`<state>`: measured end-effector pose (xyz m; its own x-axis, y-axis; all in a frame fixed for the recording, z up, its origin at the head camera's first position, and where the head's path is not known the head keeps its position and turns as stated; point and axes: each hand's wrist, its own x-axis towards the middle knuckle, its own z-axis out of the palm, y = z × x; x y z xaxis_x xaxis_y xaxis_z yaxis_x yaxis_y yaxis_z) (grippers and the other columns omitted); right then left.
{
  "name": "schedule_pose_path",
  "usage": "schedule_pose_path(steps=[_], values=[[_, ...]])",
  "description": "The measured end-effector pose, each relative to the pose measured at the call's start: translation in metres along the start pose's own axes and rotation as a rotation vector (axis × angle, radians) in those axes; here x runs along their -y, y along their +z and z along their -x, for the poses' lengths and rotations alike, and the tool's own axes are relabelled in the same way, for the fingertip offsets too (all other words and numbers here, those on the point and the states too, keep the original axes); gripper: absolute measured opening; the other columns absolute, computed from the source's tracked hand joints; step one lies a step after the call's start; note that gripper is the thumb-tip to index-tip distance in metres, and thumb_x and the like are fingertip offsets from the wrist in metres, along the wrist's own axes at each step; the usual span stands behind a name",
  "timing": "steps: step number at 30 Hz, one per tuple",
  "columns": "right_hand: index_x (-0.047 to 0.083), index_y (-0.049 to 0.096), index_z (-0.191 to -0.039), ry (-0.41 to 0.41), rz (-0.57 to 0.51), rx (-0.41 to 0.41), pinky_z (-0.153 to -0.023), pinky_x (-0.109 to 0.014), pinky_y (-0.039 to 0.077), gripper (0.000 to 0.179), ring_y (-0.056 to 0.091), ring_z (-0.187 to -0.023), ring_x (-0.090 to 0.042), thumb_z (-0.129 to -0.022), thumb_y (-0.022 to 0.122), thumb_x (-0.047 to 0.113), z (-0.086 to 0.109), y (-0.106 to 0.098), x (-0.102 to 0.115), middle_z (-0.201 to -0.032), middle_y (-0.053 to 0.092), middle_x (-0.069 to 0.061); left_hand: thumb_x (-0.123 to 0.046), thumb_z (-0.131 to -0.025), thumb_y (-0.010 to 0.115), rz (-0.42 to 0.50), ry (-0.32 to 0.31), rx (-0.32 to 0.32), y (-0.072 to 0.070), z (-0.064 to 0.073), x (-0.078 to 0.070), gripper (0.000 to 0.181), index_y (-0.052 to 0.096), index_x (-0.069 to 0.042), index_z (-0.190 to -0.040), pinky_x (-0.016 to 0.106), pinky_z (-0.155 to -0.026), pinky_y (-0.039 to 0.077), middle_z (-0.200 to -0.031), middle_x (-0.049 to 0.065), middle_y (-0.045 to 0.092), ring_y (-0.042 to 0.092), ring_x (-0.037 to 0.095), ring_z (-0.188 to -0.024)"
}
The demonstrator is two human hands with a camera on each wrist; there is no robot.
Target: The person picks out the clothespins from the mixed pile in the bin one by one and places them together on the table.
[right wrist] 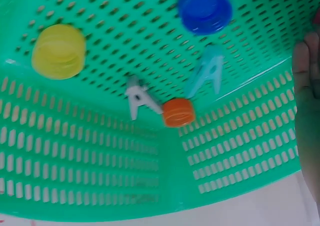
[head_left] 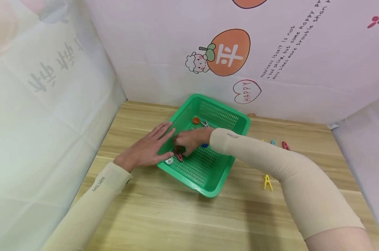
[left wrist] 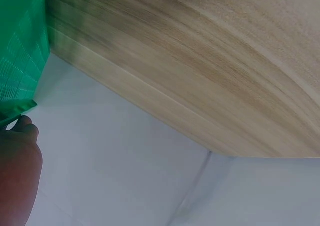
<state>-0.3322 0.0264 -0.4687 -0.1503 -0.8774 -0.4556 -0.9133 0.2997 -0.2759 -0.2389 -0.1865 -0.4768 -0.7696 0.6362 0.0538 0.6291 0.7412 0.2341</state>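
Note:
A green plastic basket (head_left: pixel 222 176) with slotted walls stands on the wooden table. My left hand (head_left: pixel 148 146) rests on its left rim with fingers straight and spread. Inside the basket, my right hand (head_left: pixel 191 139) curls its fingers at a red clothespin (head_left: pixel 179 157), pinching its upper end. Beside that clothespin lies a white cap (head_left: pixel 169 161). The right wrist view shows a yellow bottle cap (right wrist: pixel 59 52), a blue cap (right wrist: pixel 205 10), an orange cap (right wrist: pixel 178 112), a grey clothespin (right wrist: pixel 140 97) and a light blue clothespin (right wrist: pixel 207 72) on the basket floor.
Right of the basket, a yellow clothespin (head_left: pixel 267 182) lies on the table (head_left: pixel 158 212). Farther back are a red clothespin (head_left: pixel 285 145) and a blue one (head_left: pixel 272 142), partly behind my right sleeve. Printed cloth walls (head_left: pixel 164 42) enclose the table's back and sides.

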Motion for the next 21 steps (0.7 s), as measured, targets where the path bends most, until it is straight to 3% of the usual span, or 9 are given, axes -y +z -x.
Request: schedule_pose_path(steps=[5, 10, 14, 21], values=[[0.016, 0.074, -0.112, 0.091, -0.01, 0.055, -0.079, -0.025, 0.054, 0.026, 0.064, -0.089, -0.006, -0.088, 0.073, 0.023, 0.019, -0.002, -0.011, -0.101, 0.069, 0.007, -0.064, -0.099, 0.042, -0.001, 0.011, -0.009, -0.002, 0.001, -0.001, 0.086, 0.013, -0.014, -0.162, 0.048, -0.123, 0.02, -0.17, 0.006, -0.001, 0.003, 0.032, -0.155], [0.016, 0.07, -0.119, 0.136, -0.005, 0.021, -0.084, -0.025, 0.053, 0.031, 0.061, -0.097, -0.007, -0.09, 0.072, 0.026, 0.027, -0.006, -0.018, -0.112, 0.063, 0.006, -0.062, -0.099, 0.044, 0.007, 0.007, -0.011, -0.004, 0.003, 0.001, 0.086, 0.012, -0.014, -0.162, 0.049, -0.123, 0.02, -0.169, 0.007, 0.0, 0.002, 0.033, -0.155], [0.014, 0.065, -0.124, 0.113, 0.024, -0.024, -0.094, -0.027, 0.051, 0.038, 0.058, -0.109, -0.011, -0.089, 0.075, 0.026, 0.024, -0.008, -0.017, -0.121, 0.056, 0.003, -0.063, -0.099, 0.043, 0.015, -0.004, 0.001, -0.004, 0.003, 0.002, 0.086, 0.009, -0.015, -0.162, 0.05, -0.123, 0.02, -0.17, 0.005, -0.003, 0.0, 0.031, -0.155], [0.017, 0.062, -0.119, 0.07, 0.102, 0.033, -0.098, -0.029, 0.048, 0.034, 0.054, -0.112, -0.011, -0.088, 0.074, 0.023, 0.013, 0.0, -0.01, -0.121, 0.055, 0.005, -0.064, -0.099, 0.041, 0.029, -0.001, 0.023, -0.004, 0.003, 0.0, 0.086, 0.007, -0.016, -0.162, 0.049, -0.122, 0.022, -0.17, 0.004, -0.005, 0.0, 0.03, -0.156]])
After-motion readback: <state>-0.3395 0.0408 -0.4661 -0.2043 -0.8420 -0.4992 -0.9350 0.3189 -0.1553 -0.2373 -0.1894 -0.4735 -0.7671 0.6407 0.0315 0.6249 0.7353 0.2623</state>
